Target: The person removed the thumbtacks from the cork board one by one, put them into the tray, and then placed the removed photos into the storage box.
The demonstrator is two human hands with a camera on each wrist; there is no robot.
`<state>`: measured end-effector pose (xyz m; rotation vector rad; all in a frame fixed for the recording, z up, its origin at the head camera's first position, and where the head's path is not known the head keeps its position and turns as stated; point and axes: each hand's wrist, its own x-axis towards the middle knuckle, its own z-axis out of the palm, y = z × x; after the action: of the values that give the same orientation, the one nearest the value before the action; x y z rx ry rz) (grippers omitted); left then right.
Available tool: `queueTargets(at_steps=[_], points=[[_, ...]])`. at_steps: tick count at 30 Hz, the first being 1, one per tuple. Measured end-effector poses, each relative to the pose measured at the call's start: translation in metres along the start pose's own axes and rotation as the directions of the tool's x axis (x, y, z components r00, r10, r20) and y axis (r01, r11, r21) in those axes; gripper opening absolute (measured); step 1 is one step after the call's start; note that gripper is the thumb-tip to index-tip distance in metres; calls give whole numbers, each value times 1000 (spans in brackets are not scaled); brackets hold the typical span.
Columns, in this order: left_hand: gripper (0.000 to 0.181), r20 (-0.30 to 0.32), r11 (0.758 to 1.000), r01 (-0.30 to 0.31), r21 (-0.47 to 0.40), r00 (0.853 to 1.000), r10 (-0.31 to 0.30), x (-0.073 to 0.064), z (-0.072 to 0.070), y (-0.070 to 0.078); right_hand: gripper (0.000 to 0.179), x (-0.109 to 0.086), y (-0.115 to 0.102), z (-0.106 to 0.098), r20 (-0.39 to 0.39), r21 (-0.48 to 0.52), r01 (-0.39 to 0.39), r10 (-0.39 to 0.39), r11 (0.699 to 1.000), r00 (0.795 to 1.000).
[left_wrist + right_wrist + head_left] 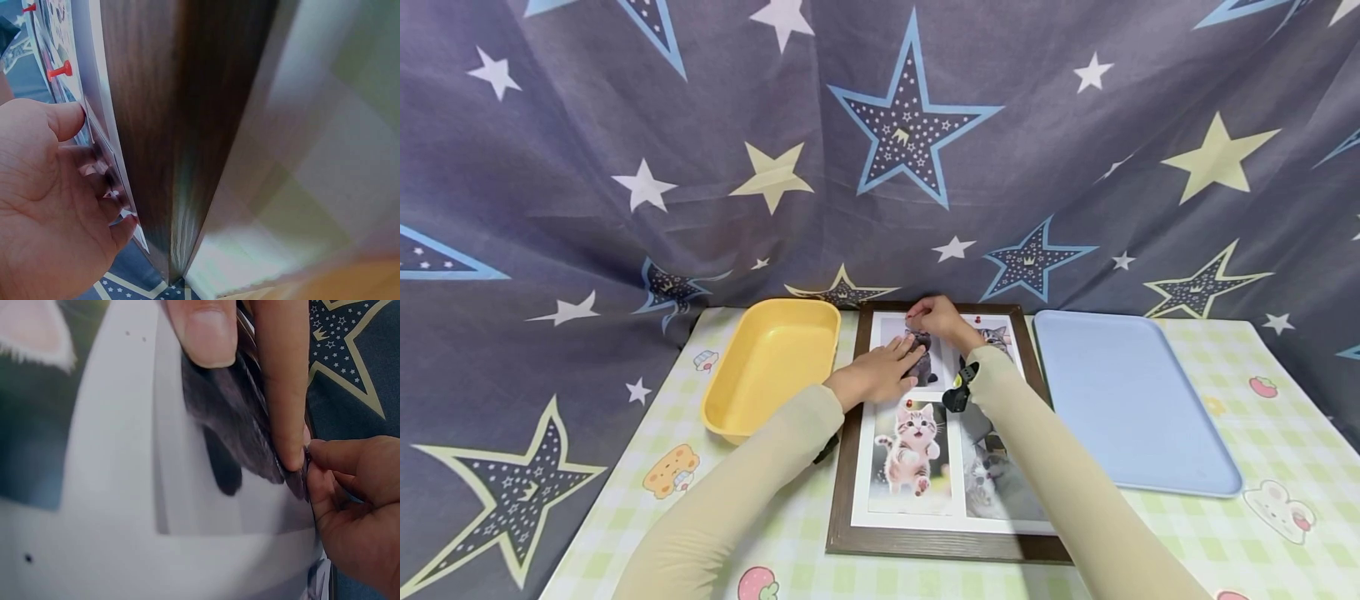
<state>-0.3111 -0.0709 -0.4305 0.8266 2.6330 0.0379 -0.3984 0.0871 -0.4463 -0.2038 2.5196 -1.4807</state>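
A brown-framed board with a white face lies on the table, bearing several cat photos. My left hand spreads its fingers over the dark kitten photo at the upper left, pressing it to the board. At that photo's top edge, my right hand pinches a small red push pin, mostly hidden by the fingertips. Below, a red push pin tops the striped kitten photo. Another pin tops the upper-right cat photo. My right forearm partly covers the grey-and-white cat photo.
A yellow bin stands left of the board, close to my left forearm. To the right lies a flat blue tray. The checked tablecloth runs back to a star-patterned curtain.
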Motion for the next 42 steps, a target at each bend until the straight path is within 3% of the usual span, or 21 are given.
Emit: queueTargets(at_steps=[18, 42], points=[[63, 7, 1000, 4, 3, 1000, -4, 0, -1, 0, 19, 1, 0, 1, -13, 5, -7, 7, 1000, 1000], [63, 12, 1000, 14, 4, 1000, -14, 2, 1, 0, 19, 0, 1, 1, -16, 120, -16, 18, 993, 1000]])
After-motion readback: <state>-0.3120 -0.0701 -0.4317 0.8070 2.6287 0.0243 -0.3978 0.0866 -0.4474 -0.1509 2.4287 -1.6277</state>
